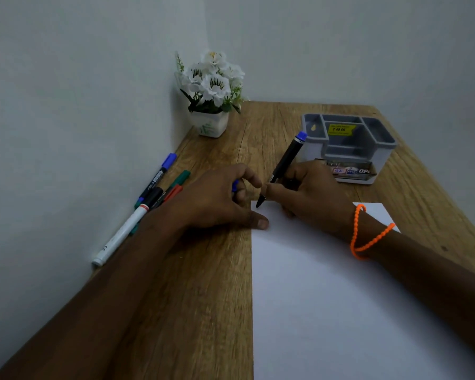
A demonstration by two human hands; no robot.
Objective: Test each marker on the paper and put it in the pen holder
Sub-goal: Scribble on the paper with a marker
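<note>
1. Right fingers [279, 192] pinch the marker [283, 167], its tip on the paper [327, 297] at the sheet's 11 o'clock corner.
2. Left hand [220, 201] curls round a blue cap [235, 185], thumb pressing the sheet's edge.
3. Holder [351, 145] stands at 1 o'clock; more markers [148, 198] lie at 9 o'clock.

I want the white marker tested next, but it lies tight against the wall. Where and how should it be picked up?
Pinch the white marker mid-barrel from above, reaching in from the table side. It lies flat along the wall, so only its top and table-facing side look free, and other markers crowd its far, black-capped end.
</note>
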